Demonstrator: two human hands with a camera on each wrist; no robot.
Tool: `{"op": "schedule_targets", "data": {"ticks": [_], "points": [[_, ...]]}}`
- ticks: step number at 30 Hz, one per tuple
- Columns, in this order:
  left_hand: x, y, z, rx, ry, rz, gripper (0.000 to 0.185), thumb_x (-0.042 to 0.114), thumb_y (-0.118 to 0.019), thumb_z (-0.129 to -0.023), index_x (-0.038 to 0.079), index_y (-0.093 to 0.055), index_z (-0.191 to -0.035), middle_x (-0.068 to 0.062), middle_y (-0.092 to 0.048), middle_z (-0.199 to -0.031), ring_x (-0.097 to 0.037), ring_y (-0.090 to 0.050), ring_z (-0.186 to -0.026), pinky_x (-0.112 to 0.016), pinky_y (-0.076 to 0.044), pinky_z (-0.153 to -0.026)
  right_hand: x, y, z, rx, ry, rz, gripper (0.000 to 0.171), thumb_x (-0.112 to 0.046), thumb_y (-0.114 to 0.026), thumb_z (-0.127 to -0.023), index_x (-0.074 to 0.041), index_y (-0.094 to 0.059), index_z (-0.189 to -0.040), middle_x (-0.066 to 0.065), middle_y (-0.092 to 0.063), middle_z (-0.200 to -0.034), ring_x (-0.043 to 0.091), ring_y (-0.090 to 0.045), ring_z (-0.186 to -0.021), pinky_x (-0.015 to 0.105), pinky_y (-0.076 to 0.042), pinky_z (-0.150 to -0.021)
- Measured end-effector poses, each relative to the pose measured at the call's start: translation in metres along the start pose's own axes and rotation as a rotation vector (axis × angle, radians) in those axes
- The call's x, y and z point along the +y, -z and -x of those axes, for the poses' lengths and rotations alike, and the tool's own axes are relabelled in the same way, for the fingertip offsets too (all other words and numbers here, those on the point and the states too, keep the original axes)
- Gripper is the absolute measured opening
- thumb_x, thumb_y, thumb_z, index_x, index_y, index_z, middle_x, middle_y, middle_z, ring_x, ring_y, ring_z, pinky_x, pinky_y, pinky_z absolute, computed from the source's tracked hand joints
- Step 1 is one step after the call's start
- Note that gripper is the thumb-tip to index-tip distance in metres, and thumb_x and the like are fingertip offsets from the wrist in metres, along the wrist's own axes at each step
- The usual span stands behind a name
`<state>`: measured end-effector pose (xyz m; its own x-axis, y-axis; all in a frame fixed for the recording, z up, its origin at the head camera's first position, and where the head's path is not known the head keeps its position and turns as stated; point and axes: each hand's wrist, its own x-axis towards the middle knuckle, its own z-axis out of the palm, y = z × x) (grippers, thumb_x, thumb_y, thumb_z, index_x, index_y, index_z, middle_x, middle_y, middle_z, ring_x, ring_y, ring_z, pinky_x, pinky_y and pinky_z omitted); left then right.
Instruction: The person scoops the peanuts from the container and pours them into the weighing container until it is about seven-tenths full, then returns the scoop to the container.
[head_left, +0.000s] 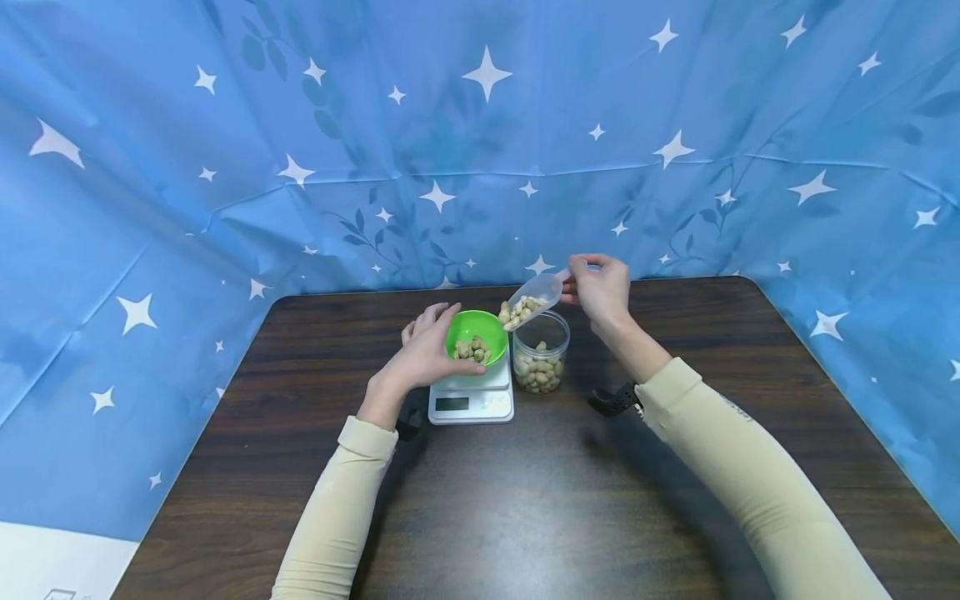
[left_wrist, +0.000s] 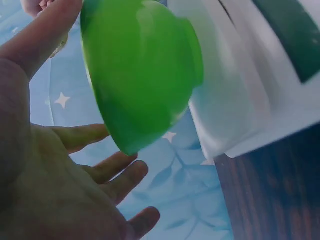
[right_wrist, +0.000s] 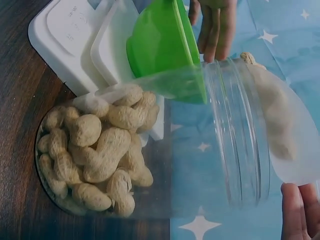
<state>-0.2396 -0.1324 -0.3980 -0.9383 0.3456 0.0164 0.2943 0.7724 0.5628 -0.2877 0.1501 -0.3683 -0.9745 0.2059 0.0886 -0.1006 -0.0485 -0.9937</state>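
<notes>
Green bowl (head_left: 480, 323), mid-frame, is held by the left hand (head_left: 426, 350); right hand (head_left: 603, 292) pinches the scoop (head_left: 551, 287); tilting too quickly could spill its peanuts (head_left: 517, 312) beside the bowl.

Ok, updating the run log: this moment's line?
left hand: holds green bowl on scale | right hand: holds scoop of peanuts above jar

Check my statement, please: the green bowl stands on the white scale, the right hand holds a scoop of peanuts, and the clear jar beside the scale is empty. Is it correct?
The clear jar is not empty: the right wrist view shows peanuts in it. The green bowl does stand on the white scale, and the right hand does hold a scoop of peanuts.
</notes>
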Motion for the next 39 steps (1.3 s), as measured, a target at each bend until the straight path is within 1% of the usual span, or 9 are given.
{"op": "schedule_targets", "data": {"ticks": [5,12,18,21,25,28,33,35,39], "points": [[-0.007,-0.001,0.000,-0.046,0.037,0.003,0.121,0.052,-0.089,-0.076,0.009,-0.018,-0.165,-0.018,-0.023,-0.164,-0.038,-0.024,-0.149,-0.064,-0.014,-0.115,0.001,-0.009,0.000,-0.014,0.003,0.026,0.035,-0.017,-0.058,-0.105,0.008,-0.057,-0.130,0.008,-0.072,-0.079,0.014,-0.071,-0.066,0.031,-0.061,-0.065],[-0.012,-0.001,-0.001,-0.080,0.055,0.018,0.124,0.053,-0.088,-0.076,0.004,-0.016,-0.164,-0.020,-0.033,-0.158,-0.035,-0.037,-0.142,-0.064,-0.020,-0.114,0.001,-0.025,0.002,-0.009,0.052,0.110,0.032,-0.018,-0.059,-0.106,0.006,-0.059,-0.126,0.018,-0.073,-0.087,0.013,-0.071,-0.065,0.031,-0.060,-0.064],[-0.013,-0.001,-0.001,-0.084,0.044,0.025,0.118,0.051,-0.088,-0.077,0.000,-0.022,-0.161,-0.021,-0.041,-0.152,-0.033,-0.043,-0.136,-0.064,-0.026,-0.112,0.002,-0.034,0.002,-0.003,0.163,0.249,0.029,-0.020,-0.059,-0.106,0.003,-0.064,-0.123,0.020,-0.073,-0.083,0.014,-0.070,-0.061,0.028,-0.059,-0.059],[-0.013,-0.001,-0.001,-0.080,0.041,0.018,0.117,0.051,-0.088,-0.077,-0.001,-0.024,-0.160,-0.021,-0.042,-0.150,-0.032,-0.043,-0.136,-0.064,-0.027,-0.111,0.002,-0.037,0.004,-0.003,0.233,0.299,0.028,-0.019,-0.059,-0.106,0.003,-0.065,-0.122,0.020,-0.074,-0.081,0.019,-0.071,-0.063,0.030,-0.060,-0.059],[-0.013,-0.001,-0.002,-0.080,0.032,0.021,0.116,0.050,-0.089,-0.076,0.000,-0.026,-0.160,-0.019,-0.044,-0.149,-0.032,-0.044,-0.134,-0.063,-0.028,-0.110,0.000,-0.039,0.005,-0.006,0.313,0.314,0.026,-0.018,-0.060,-0.106,0.004,-0.066,-0.120,0.019,-0.073,-0.079,0.030,-0.073,-0.069,0.037,-0.061,-0.061],[-0.012,0.000,-0.002,-0.077,0.022,0.028,0.115,0.050,-0.089,-0.076,0.000,-0.027,-0.160,-0.018,-0.047,-0.145,-0.031,-0.046,-0.130,-0.063,-0.030,-0.109,-0.001,-0.040,0.006,-0.008,0.341,0.313,0.028,-0.019,-0.059,-0.106,0.004,-0.066,-0.120,0.019,-0.074,-0.082,0.032,-0.073,-0.073,0.033,-0.060,-0.061],[-0.013,0.000,-0.002,-0.068,0.018,0.039,0.112,0.048,-0.090,-0.076,0.001,-0.030,-0.159,-0.017,-0.050,-0.139,-0.031,-0.048,-0.126,-0.063,-0.031,-0.107,-0.006,-0.039,0.007,-0.008,0.345,0.310,0.031,-0.022,-0.058,-0.107,0.004,-0.065,-0.123,0.019,-0.075,-0.087,0.025,-0.073,-0.074,0.024,-0.058,-0.059],[-0.013,-0.001,-0.002,-0.069,0.022,0.043,0.112,0.047,-0.090,-0.076,0.002,-0.030,-0.159,-0.016,-0.050,-0.139,-0.030,-0.048,-0.126,-0.063,-0.031,-0.107,-0.008,-0.037,0.007,-0.006,0.342,0.309,0.030,-0.021,-0.058,-0.107,0.004,-0.065,-0.122,0.019,-0.075,-0.087,0.021,-0.073,-0.072,0.023,-0.058,-0.059],[-0.013,-0.001,0.000,-0.079,0.034,0.053,0.116,0.047,-0.089,-0.077,0.001,-0.024,-0.161,-0.019,-0.045,-0.147,-0.032,-0.045,-0.131,-0.063,-0.028,-0.110,-0.012,-0.033,0.009,-0.006,0.332,0.306,0.027,-0.020,-0.059,-0.106,0.002,-0.065,-0.121,0.019,-0.075,-0.087,0.016,-0.072,-0.069,0.027,-0.059,-0.060]]}}
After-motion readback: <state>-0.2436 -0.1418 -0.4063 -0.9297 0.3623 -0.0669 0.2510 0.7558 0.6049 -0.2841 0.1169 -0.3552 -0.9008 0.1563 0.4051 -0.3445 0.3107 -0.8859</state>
